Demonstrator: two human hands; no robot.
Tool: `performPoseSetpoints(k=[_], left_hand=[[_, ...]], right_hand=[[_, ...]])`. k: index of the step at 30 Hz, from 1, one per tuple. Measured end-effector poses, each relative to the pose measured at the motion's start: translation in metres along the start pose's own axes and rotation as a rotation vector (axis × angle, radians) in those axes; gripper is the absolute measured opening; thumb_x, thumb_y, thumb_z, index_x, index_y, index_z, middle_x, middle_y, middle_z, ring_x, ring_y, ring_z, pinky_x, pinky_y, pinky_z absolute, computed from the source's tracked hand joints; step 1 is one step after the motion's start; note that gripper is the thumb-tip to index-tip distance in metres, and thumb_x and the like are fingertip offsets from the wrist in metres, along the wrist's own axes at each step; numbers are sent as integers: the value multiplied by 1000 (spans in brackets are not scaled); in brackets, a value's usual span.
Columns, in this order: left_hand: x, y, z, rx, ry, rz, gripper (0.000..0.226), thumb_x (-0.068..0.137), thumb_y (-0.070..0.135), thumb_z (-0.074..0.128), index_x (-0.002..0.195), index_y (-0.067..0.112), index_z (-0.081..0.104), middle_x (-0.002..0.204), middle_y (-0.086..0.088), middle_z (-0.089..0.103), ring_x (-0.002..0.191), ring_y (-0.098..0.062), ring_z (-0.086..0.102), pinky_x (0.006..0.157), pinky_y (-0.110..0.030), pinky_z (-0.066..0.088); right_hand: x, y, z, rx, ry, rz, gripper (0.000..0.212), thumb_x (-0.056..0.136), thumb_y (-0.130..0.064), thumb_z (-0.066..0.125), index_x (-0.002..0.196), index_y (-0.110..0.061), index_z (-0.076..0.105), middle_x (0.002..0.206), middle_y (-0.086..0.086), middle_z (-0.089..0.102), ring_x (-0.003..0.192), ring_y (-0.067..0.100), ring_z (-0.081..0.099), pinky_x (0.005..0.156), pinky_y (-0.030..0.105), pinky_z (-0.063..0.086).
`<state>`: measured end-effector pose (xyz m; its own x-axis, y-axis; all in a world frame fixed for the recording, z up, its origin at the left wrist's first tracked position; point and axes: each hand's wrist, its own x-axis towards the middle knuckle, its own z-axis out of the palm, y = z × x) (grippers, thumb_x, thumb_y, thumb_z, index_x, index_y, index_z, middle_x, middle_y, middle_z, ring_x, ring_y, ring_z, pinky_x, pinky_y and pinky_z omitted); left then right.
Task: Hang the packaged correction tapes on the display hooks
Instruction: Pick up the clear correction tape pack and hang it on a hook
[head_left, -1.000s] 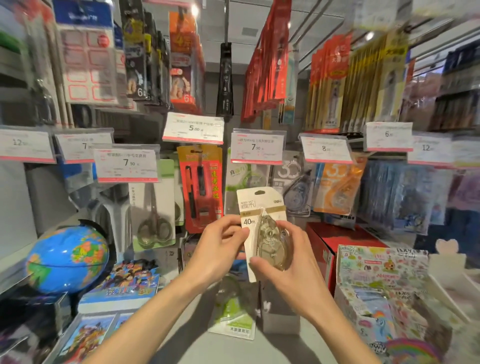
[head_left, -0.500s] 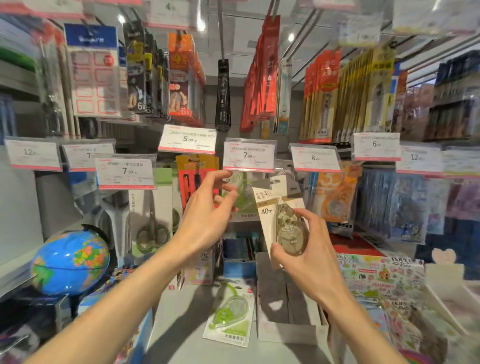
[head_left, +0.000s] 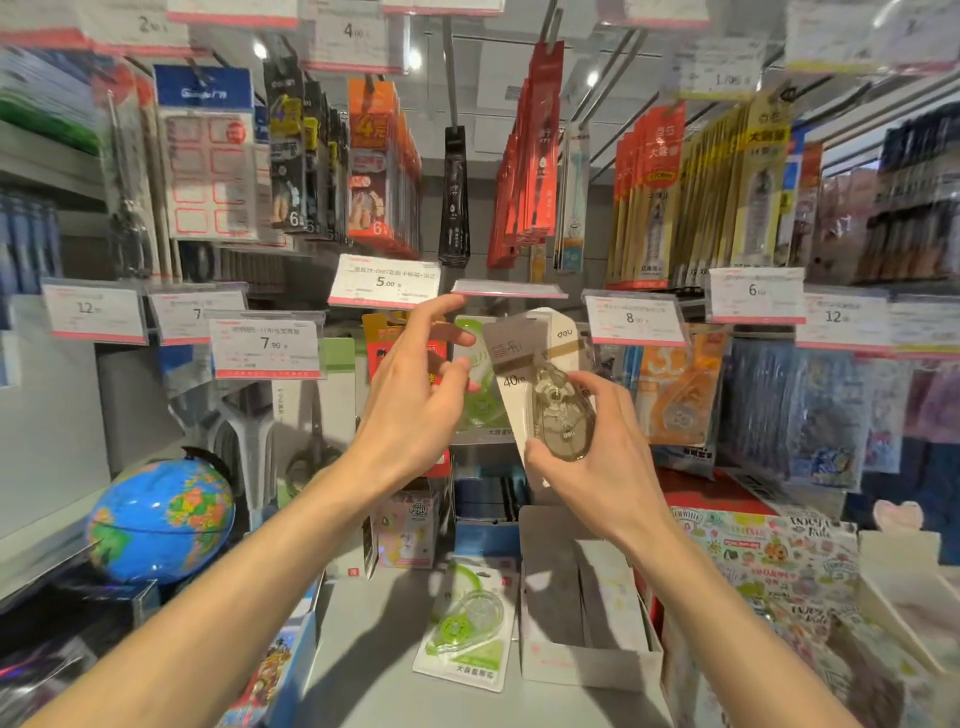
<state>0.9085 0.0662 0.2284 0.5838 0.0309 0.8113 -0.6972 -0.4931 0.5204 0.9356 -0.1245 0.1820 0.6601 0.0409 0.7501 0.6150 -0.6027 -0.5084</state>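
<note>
Right hand (head_left: 597, 462) fingers (head_left: 605, 387) curled round a packaged correction tape (head_left: 550, 395), thumb at the blister's lower edge, pack tilted with its top leaning left. Pack raised in front of the hanging rows, top edge just under the flipped-up price tag (head_left: 509, 288); cannot tell if the hole is on a hook. Left hand (head_left: 415, 395) just beside it, fingers loosely spread and relaxed, holding nothing, index tip touching or almost at that tag's left end. Green correction tape packs (head_left: 480, 400) hang right behind both hands. Orange packs (head_left: 680, 389) hang to the right, under the 8.00 tag (head_left: 634, 319). Below, another green pack (head_left: 470, 631) lies flat on the shelf (head_left: 363, 649), beside an open cardboard box (head_left: 582, 613). Open shelf room between forearms. Globe (head_left: 158, 519) well off left; sticker boxes (head_left: 769, 566) crowd the right edge.
</note>
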Motion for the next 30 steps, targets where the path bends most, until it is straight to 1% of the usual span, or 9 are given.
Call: performPoseSetpoints(k=[4, 8, 11, 14, 18, 22, 24, 27, 30], left_hand=[[-1, -2, -1, 8, -3, 10, 48, 99, 10, 50, 140, 34, 40, 113, 7, 62, 83, -16, 71, 77, -43, 60], [0, -5, -2, 29, -5, 15, 49, 99, 10, 51, 141, 34, 40, 112, 11, 61, 81, -9, 69, 67, -24, 49], [0, -7, -3, 59, -11, 18, 50, 99, 11, 52, 141, 34, 39, 113, 12, 62, 81, -5, 66, 68, -19, 44], [-1, -12, -2, 85, -10, 45, 49, 99, 13, 52, 140, 36, 38, 125, 9, 61, 84, -4, 66, 73, -26, 49], [-6, -27, 4, 131, -25, 34, 49, 99, 16, 52, 139, 40, 39, 132, 9, 58, 116, -16, 60, 99, -46, 51], [-15, -54, 17, 211, -65, -87, 48, 100, 26, 52, 144, 37, 36, 136, 10, 53, 117, -6, 56, 107, -44, 46], [-17, -67, 24, 216, -119, -127, 52, 100, 33, 51, 148, 40, 31, 138, 10, 53, 118, -8, 57, 107, -45, 47], [-18, -82, 35, 212, -184, -130, 54, 101, 37, 50, 149, 47, 26, 127, 11, 61, 109, -9, 61, 101, -44, 51], [-15, -93, 44, 256, -194, -128, 54, 101, 37, 48, 151, 41, 26, 113, 8, 65, 98, -13, 62, 92, -40, 53]], right_hand=[[10, -6, 8, 4, -16, -1, 76, 77, -36, 74, 141, -31, 35, 129, -7, 43, 116, 7, 46, 97, 24, 36], [14, -7, 16, 11, -29, 12, 75, 78, -38, 73, 141, -34, 33, 123, -7, 43, 116, 13, 50, 100, 30, 41], [17, -5, 21, 31, -39, 39, 76, 79, -39, 73, 142, -35, 31, 126, -5, 43, 120, 15, 50, 102, 31, 40], [19, -1, 27, 47, -56, 64, 78, 79, -41, 74, 144, -36, 30, 133, -2, 44, 125, 16, 48, 102, 29, 37], [19, 6, 31, 97, -85, 99, 75, 82, -42, 73, 144, -36, 31, 136, 0, 45, 125, 13, 48, 100, 25, 34], [19, 12, 34, 113, -93, 96, 66, 90, -40, 67, 144, -37, 31, 136, -1, 46, 118, 5, 45, 98, 24, 31], [18, 16, 37, 90, -89, 71, 62, 94, -36, 62, 146, -37, 29, 139, 0, 47, 124, 8, 45, 98, 23, 30], [15, 22, 46, -13, -83, -10, 58, 99, -31, 54, 151, -28, 27, 144, 1, 42, 130, 14, 40, 97, 23, 32], [17, 28, 58, -116, -93, -33, 45, 102, -31, 48, 142, -16, 38, 141, 5, 39, 123, 25, 49, 97, 37, 44]])
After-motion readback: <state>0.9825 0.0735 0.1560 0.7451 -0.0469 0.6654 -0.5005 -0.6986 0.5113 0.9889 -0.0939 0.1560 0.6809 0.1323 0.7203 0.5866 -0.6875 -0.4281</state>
